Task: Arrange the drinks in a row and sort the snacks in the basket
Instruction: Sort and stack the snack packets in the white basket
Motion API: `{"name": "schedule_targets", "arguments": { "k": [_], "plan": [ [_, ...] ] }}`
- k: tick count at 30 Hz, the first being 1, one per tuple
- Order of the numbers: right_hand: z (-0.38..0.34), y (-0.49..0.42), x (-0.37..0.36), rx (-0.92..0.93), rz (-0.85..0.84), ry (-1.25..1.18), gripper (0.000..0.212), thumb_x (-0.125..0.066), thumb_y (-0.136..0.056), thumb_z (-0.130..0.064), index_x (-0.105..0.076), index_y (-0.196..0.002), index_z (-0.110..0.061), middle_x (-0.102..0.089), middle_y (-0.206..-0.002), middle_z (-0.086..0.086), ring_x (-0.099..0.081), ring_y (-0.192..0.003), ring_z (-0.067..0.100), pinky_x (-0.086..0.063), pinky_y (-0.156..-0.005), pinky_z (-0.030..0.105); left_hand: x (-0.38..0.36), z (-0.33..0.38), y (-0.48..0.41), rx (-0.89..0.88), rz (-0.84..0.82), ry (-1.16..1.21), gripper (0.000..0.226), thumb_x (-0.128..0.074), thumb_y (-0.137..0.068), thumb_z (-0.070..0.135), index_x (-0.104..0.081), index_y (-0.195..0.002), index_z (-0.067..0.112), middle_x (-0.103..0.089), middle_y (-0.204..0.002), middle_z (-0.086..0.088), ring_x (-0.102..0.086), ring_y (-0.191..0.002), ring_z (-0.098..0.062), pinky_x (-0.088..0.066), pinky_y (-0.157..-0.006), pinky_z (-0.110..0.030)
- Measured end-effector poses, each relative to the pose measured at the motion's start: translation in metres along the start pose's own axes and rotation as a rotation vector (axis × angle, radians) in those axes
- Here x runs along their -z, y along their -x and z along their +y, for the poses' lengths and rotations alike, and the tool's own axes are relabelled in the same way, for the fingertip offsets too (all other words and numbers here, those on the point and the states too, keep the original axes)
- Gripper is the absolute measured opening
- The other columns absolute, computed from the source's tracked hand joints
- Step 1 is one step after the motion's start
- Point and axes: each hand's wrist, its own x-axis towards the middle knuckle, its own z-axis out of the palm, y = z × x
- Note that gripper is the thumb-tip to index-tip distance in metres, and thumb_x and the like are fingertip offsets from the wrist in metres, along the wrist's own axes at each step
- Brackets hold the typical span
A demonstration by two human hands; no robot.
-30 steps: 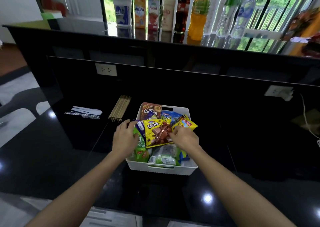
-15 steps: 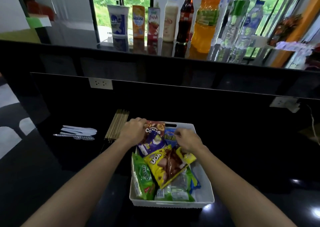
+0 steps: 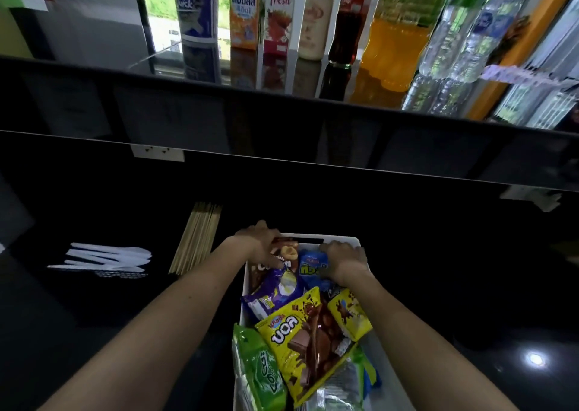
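Note:
A white basket (image 3: 351, 240) stands on the black counter, full of snack packs. My left hand (image 3: 258, 244) grips the top of a brown snack pack (image 3: 286, 253) at the basket's far end, thumb on its front. Beside it, my right hand (image 3: 344, 264) curls over a blue snack packet (image 3: 311, 269). Nearer me lie a purple pack (image 3: 275, 294), a yellow chocolate pack (image 3: 300, 341), a small yellow pack (image 3: 349, 313) and a green pack (image 3: 258, 370). The drinks stand in a row on the raised shelf: a cup (image 3: 195, 9), two cartons (image 3: 246, 9), and several bottles (image 3: 396, 34).
A bundle of wooden skewers (image 3: 197, 236) lies left of the basket, with white plastic cutlery (image 3: 106, 258) further left. A wall socket (image 3: 158, 152) sits on the dark back panel, another socket (image 3: 532, 197) at the right.
Both hands have gone from the yellow pack in the basket's middle to the brown and blue packs at its far end. The view has come closer to the basket and shelf.

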Motion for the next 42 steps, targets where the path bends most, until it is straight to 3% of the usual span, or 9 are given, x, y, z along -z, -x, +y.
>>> {"name": "schedule_targets", "arguments": {
  "k": [6,11,15,18,20,28,30,36,42],
  "plan": [
    [0.013,0.000,0.011,-0.042,0.139,-0.149,0.034,-0.052,-0.097,-0.033,-0.048,-0.131,-0.027,-0.050,-0.132,0.001,-0.049,-0.121,0.025,-0.042,-0.096,0.038,0.002,0.007,0.012,-0.069,0.247,-0.162,0.062,-0.062,-0.085,0.044,-0.038,-0.140,0.030,-0.037,-0.139,-0.002,-0.039,-0.127,-0.024,-0.035,-0.101,-0.037],
    [0.021,0.011,0.014,-0.123,0.093,-0.190,0.061,-0.051,-0.096,-0.038,-0.028,-0.146,-0.013,-0.044,-0.139,0.011,-0.052,-0.117,0.028,-0.047,-0.086,0.037,-0.013,0.015,0.025,-0.018,0.316,-0.181,0.067,-0.059,-0.084,0.051,-0.033,-0.142,0.030,-0.037,-0.138,-0.004,-0.039,-0.127,-0.024,-0.033,-0.100,-0.036],
    [0.032,0.029,0.020,-0.048,0.053,-0.133,0.042,-0.046,-0.098,-0.035,-0.046,-0.133,-0.012,-0.060,-0.116,0.012,-0.059,-0.091,0.024,-0.042,-0.068,0.032,-0.016,0.022,0.043,0.058,0.440,-0.150,0.069,-0.064,-0.082,0.046,-0.038,-0.141,0.022,-0.044,-0.133,-0.008,-0.045,-0.122,-0.029,-0.038,-0.098,-0.039],
    [0.027,0.044,0.017,-0.054,-0.044,-0.075,0.035,-0.048,-0.096,-0.041,-0.057,-0.115,-0.013,-0.059,-0.097,0.009,-0.054,-0.080,0.022,-0.041,-0.066,0.031,-0.023,0.036,0.059,0.126,0.639,-0.096,0.046,-0.070,-0.080,0.037,-0.058,-0.114,0.009,-0.060,-0.106,-0.011,-0.064,-0.095,-0.032,-0.052,-0.073,-0.039],
    [0.020,0.049,0.012,-0.067,-0.101,-0.044,0.035,-0.050,-0.093,-0.046,-0.061,-0.109,-0.016,-0.053,-0.085,0.006,-0.052,-0.078,0.021,-0.040,-0.065,0.031,-0.027,0.046,0.071,0.273,0.486,0.073,0.049,-0.062,-0.084,0.049,-0.056,-0.108,0.006,-0.062,-0.102,-0.011,-0.065,-0.092,-0.030,-0.050,-0.068,-0.034],
    [0.015,0.055,0.013,-0.057,-0.214,-0.107,0.081,-0.059,-0.081,-0.063,-0.036,-0.144,-0.017,-0.045,-0.144,0.005,-0.049,-0.127,0.026,-0.046,-0.099,0.037,-0.051,0.043,0.061,0.344,-0.100,0.338,0.086,-0.050,-0.062,0.085,-0.061,-0.113,0.017,-0.063,-0.120,-0.007,-0.058,-0.109,-0.029,-0.041,-0.101,-0.048],
    [0.018,0.057,0.013,-0.025,-0.273,-0.093,0.074,-0.053,-0.083,-0.067,-0.042,-0.141,-0.023,-0.043,-0.145,0.004,-0.049,-0.126,0.028,-0.045,-0.100,0.039,-0.069,0.028,0.045,0.293,-0.041,0.416,0.084,-0.057,-0.052,0.083,-0.063,-0.111,0.023,-0.066,-0.118,-0.003,-0.060,-0.107,-0.025,-0.046,-0.097,-0.045],
    [0.025,0.067,0.020,-0.125,-0.238,-0.367,0.103,-0.068,-0.079,-0.055,-0.007,-0.153,-0.014,-0.033,-0.152,0.007,-0.031,-0.139,0.029,-0.042,-0.099,0.036,-0.023,0.051,0.084,0.200,0.262,0.262,0.055,-0.061,-0.087,0.042,-0.049,-0.133,0.014,-0.061,-0.124,-0.010,-0.057,-0.116,-0.028,-0.047,-0.089,-0.035],
    [0.028,0.081,0.018,-0.172,-0.296,-0.708,0.099,-0.069,-0.085,-0.033,0.000,-0.151,-0.007,-0.023,-0.157,0.006,-0.029,-0.141,0.026,-0.032,-0.110,0.035,-0.013,0.048,0.080,0.043,0.383,-0.003,0.029,-0.058,-0.090,0.038,-0.056,-0.114,0.022,-0.064,-0.116,0.000,-0.058,-0.112,-0.022,-0.042,-0.081,-0.033]
  ]
}}
